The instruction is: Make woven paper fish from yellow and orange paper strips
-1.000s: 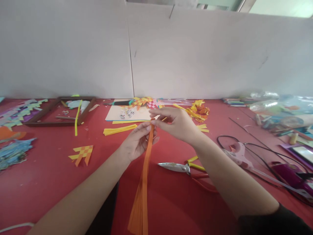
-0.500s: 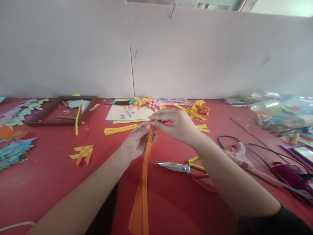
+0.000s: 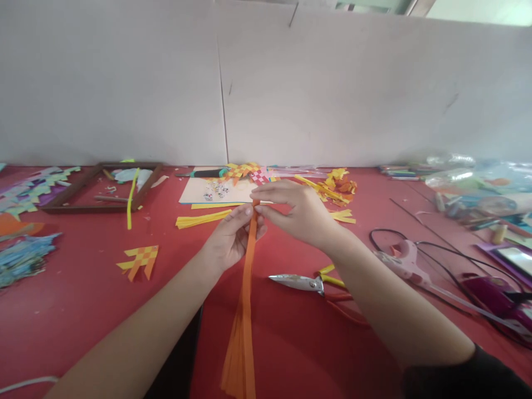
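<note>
A bundle of long orange paper strips (image 3: pixel 245 310) hangs from my two hands over the red table (image 3: pixel 83 310), fanning out toward me. My left hand (image 3: pixel 230 238) pinches the bundle near its top end. Just right of it, my right hand (image 3: pixel 297 213) has its fingertips closed on the very tips of the strips. A pair of scissors (image 3: pixel 307 284) with red and yellow handles lies on the table below my right wrist.
A woven yellow-orange paper fish (image 3: pixel 140 259) lies at left, with loose yellow strips (image 3: pixel 201 219) beyond it. A wooden frame (image 3: pixel 100 188) and woven paper pieces sit at far left. A glue gun (image 3: pixel 405 263) with black cords and plastic bags occupy the right. A white partition stands behind.
My right hand's fingers have closed from spread into a pinch on the strip tips. Both hands have stayed nearly in place.
</note>
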{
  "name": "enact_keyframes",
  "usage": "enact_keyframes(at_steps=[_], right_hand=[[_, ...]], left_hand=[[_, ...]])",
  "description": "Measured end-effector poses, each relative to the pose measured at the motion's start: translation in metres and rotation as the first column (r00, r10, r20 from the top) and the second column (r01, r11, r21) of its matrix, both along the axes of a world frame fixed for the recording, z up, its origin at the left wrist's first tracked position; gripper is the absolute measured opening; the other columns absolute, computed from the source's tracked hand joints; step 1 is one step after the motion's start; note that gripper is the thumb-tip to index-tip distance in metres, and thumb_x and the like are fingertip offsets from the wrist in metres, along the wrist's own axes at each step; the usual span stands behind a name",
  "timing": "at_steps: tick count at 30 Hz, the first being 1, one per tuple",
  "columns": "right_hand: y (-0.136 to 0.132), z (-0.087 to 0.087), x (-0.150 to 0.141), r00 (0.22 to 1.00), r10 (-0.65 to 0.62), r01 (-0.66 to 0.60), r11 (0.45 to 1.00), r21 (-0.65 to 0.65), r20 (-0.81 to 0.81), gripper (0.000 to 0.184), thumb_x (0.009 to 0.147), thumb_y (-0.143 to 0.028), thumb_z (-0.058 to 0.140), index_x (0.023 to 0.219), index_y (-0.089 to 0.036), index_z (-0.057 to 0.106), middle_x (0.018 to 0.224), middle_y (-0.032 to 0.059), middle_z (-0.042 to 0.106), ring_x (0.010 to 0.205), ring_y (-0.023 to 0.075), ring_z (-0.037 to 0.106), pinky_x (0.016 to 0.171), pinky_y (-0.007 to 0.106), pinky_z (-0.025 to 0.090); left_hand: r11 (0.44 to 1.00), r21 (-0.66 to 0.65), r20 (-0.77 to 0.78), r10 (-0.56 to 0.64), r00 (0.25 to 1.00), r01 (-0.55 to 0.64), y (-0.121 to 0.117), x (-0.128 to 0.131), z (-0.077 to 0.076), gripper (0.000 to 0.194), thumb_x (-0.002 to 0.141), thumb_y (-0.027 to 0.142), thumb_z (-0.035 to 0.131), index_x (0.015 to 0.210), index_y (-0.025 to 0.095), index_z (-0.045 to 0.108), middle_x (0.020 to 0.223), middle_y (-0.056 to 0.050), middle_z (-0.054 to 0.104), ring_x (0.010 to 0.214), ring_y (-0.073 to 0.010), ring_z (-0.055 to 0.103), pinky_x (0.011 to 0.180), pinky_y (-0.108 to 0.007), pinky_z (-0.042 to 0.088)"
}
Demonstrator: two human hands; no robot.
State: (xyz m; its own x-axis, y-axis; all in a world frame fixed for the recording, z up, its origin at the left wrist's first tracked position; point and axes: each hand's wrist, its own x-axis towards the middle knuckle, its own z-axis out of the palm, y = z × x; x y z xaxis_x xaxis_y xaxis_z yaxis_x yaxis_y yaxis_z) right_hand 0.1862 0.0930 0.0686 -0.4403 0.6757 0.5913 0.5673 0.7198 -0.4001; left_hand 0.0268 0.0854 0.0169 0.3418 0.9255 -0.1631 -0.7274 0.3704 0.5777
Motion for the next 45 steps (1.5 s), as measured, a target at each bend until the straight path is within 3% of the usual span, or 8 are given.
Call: enact_keyframes(at_steps=[3, 10, 14, 19, 25, 30, 37, 45], right_hand=[[-0.001, 0.001, -0.001, 0.999, -0.034, 0.032, 0.998, -0.055, -0.038, 0.023, 0.086, -0.02, 0.06, 0.103, -0.02, 0.074, 0.104, 0.0026, 0.076, 0.101, 0.0181, 0.068, 0.09, 0.032, 0.054], [-0.001, 0.006, 0.0, 0.987, -0.085, 0.035, 0.942, -0.334, -0.135, 0.016, 0.084, -0.019, 0.061, 0.084, -0.024, 0.077, 0.082, -0.0024, 0.077, 0.078, 0.0142, 0.07, 0.073, 0.026, 0.054], [0.004, 0.008, 0.005, 0.981, -0.17, 0.136, 0.948, -0.288, -0.098, 0.017, 0.083, -0.02, 0.061, 0.082, -0.023, 0.077, 0.083, -0.0004, 0.077, 0.076, 0.0156, 0.069, 0.072, 0.029, 0.053], [0.009, 0.01, 0.012, 0.977, -0.196, 0.172, 0.954, -0.246, -0.08, 0.016, 0.083, -0.02, 0.061, 0.084, -0.022, 0.078, 0.084, 0.001, 0.077, 0.077, 0.0173, 0.069, 0.072, 0.031, 0.054], [0.008, 0.015, 0.015, 0.968, -0.224, 0.192, 0.95, -0.246, -0.111, 0.015, 0.084, -0.022, 0.063, 0.085, -0.02, 0.078, 0.087, 0.004, 0.077, 0.08, 0.0181, 0.07, 0.073, 0.03, 0.054], [0.012, 0.016, 0.022, 0.958, -0.265, 0.238, 0.949, -0.207, -0.111, 0.016, 0.084, -0.023, 0.063, 0.088, -0.02, 0.078, 0.089, 0.004, 0.076, 0.08, 0.0183, 0.069, 0.075, 0.033, 0.054], [0.028, 0.021, 0.048, 0.876, -0.456, 0.423, 0.883, -0.201, -0.159, 0.012, 0.08, -0.025, 0.066, 0.084, -0.023, 0.077, 0.081, 0.0046, 0.075, 0.075, 0.0215, 0.068, 0.07, 0.037, 0.054], [0.039, 0.027, 0.079, 0.743, -0.648, 0.627, 0.762, -0.162, -0.167, 0.015, 0.08, -0.023, 0.061, 0.085, -0.021, 0.075, 0.076, 0.0049, 0.07, 0.075, 0.023, 0.066, 0.071, 0.04, 0.052]], left_hand=[[1.0, -0.015, -0.006, -0.005, 1.0, 0.005, 0.0, 0.0, -0.001, 0.003, 0.082, 0.01, 0.068, 0.082, 0.013, 0.068, 0.067, 0.0, 0.07, 0.063, -0.0097, 0.069, 0.064, -0.02, 0.06], [0.999, 0.017, -0.108, -0.028, 0.994, 0.03, -0.001, 0.0, -0.002, 0.011, 0.08, 0.019, 0.073, 0.087, 0.015, 0.066, 0.076, 0.001, 0.069, 0.059, -0.0084, 0.065, 0.058, -0.02, 0.058], [0.986, 0.141, -0.241, -0.048, 0.969, 0.084, -0.006, 0.002, -0.001, 0.019, 0.084, 0.035, 0.068, 0.094, 0.02, 0.063, 0.083, 0.0, 0.067, 0.047, -0.0073, 0.055, 0.043, -0.022, 0.048], [0.959, 0.227, -0.365, -0.079, 0.928, 0.17, -0.01, 0.006, -0.006, 0.031, 0.088, 0.042, 0.061, 0.106, 0.017, 0.067, 0.087, -0.004, 0.063, 0.051, -0.0058, 0.047, 0.046, -0.021, 0.04], [0.944, 0.243, -0.361, -0.126, 0.924, 0.223, -0.009, 0.005, -0.009, 0.037, 0.087, 0.046, 0.062, 0.106, 0.016, 0.071, 0.079, -0.001, 0.051, 0.053, -0.0051, 0.037, 0.047, -0.02, 0.034], [0.938, 0.243, -0.375, -0.146, 0.916, 0.249, -0.012, 0.007, -0.008, 0.031, 0.089, 0.041, 0.06, 0.109, 0.018, 0.069, 0.072, 0.003, 0.041, 0.055, -0.0062, 0.035, 0.049, -0.019, 0.036], [0.931, 0.18, -0.45, -0.208, 0.868, 0.316, -0.012, 0.008, -0.013, 0.027, 0.091, 0.039, 0.058, 0.098, 0.016, 0.07, 0.073, 0.002, 0.039, 0.052, -0.0044, 0.03, 0.045, -0.018, 0.03], [0.927, 0.053, -0.502, -0.297, 0.812, 0.372, -0.009, 0.007, -0.022, 0.026, 0.09, 0.038, 0.057, 0.094, 0.015, 0.069, 0.072, 0.002, 0.038, 0.049, -0.0041, 0.026, 0.04, -0.016, 0.023]])
